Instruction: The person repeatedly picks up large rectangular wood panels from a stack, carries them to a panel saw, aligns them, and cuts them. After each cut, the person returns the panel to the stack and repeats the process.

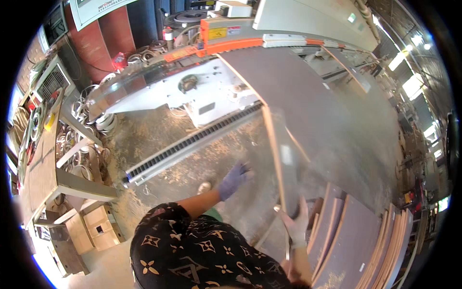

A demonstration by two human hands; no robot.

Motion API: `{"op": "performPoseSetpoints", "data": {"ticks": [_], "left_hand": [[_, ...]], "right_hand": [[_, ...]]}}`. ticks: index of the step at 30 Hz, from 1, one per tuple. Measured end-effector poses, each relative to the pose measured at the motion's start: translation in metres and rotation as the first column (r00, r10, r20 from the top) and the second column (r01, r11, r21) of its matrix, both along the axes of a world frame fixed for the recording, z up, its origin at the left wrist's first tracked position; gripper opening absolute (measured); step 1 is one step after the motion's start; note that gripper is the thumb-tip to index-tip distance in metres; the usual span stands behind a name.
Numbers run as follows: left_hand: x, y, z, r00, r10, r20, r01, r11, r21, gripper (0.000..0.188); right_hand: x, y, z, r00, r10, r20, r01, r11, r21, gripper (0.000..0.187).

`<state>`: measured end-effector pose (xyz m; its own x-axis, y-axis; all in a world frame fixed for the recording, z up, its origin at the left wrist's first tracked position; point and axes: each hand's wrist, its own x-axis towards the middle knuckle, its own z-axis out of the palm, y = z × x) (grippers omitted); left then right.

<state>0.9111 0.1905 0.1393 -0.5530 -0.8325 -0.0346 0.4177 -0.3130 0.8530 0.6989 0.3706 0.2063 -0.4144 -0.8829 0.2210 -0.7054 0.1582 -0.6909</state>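
My left hand (234,181), in a lavender glove, hovers over the dusty floor, its fingers slightly smeared by motion but apart. Nothing is in it. A narrow grey board (279,164) with a pale wood edge slants down from the machine side toward me. Around its near end closes my right hand (295,226), in a pale glove, thumb on the left side and fingers on the right. Beyond, a large grey panel (274,72) lies on the machine, its left edge pale. Blur hides whether the narrow board touches the panel.
Stacked grey panels (353,236) stand at my lower right. A roller rail (192,144) juts out from the edge-banding machine (226,43). On the left are a wooden bench (48,159) and coils of edging strip (106,123). Sawdust covers the floor (149,202).
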Motion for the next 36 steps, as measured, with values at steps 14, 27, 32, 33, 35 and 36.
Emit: {"op": "performPoseSetpoints", "data": {"ticks": [14, 27, 32, 33, 35, 36], "left_hand": [[0.125, -0.43, -0.04, 0.755, 0.594, 0.278, -0.647, 0.743, 0.17, 0.023], [0.118, -0.561, -0.089, 0.57, 0.722, 0.392, -0.816, 0.552, 0.169, 0.054], [0.114, -0.564, -0.089, 0.621, 0.706, 0.34, -0.782, 0.585, 0.215, 0.063], [0.114, -0.563, -0.087, 0.641, 0.685, 0.346, -0.764, 0.61, 0.209, 0.066], [0.112, -0.562, -0.082, 0.628, 0.69, 0.359, -0.777, 0.574, 0.257, 0.067], [0.109, -0.563, -0.079, 0.623, 0.693, 0.364, -0.783, 0.555, 0.281, 0.067]], "right_hand": [[0.196, -0.495, -0.028, 0.907, 0.35, -0.236, -0.251, 0.897, 0.365, 0.073], [0.196, -0.586, -0.031, 0.85, 0.476, -0.224, -0.266, 0.756, 0.598, 0.085], [0.187, -0.595, -0.025, 0.873, 0.473, -0.116, -0.29, 0.696, 0.657, 0.088], [0.187, -0.596, -0.023, 0.871, 0.478, -0.113, -0.29, 0.687, 0.666, 0.088], [0.186, -0.599, -0.021, 0.866, 0.488, -0.112, -0.289, 0.67, 0.684, 0.089], [0.185, -0.599, -0.024, 0.862, 0.487, -0.142, -0.28, 0.689, 0.669, 0.089]]}}
